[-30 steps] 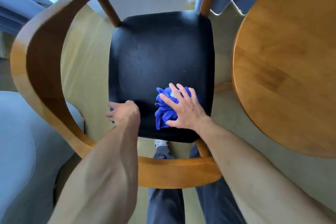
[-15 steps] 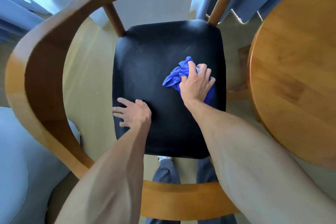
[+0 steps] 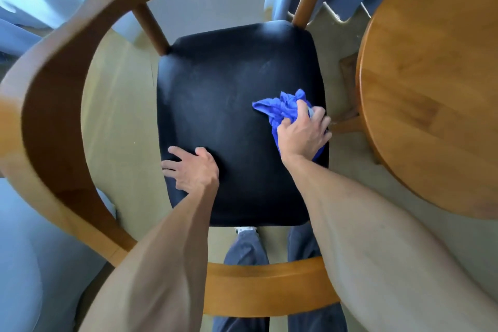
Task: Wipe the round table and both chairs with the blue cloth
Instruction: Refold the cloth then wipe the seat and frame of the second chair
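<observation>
Blue crumpled cloth (image 3: 283, 108) bunched under right hand (image 3: 303, 135), gripped at right edge of black padded chair seat (image 3: 229, 105). Left hand (image 3: 192, 168) flat, fingers spread, bracing near-left corner. Unwiped stretch lies leftward, so right hand nearer.

A person is wearing dark navy trousers (image 3: 246, 249) and a white shoe (image 3: 245, 229), its toe showing below. Both forearms are showing bare, with no sleeves, watch or rings visible on the hands.
</observation>
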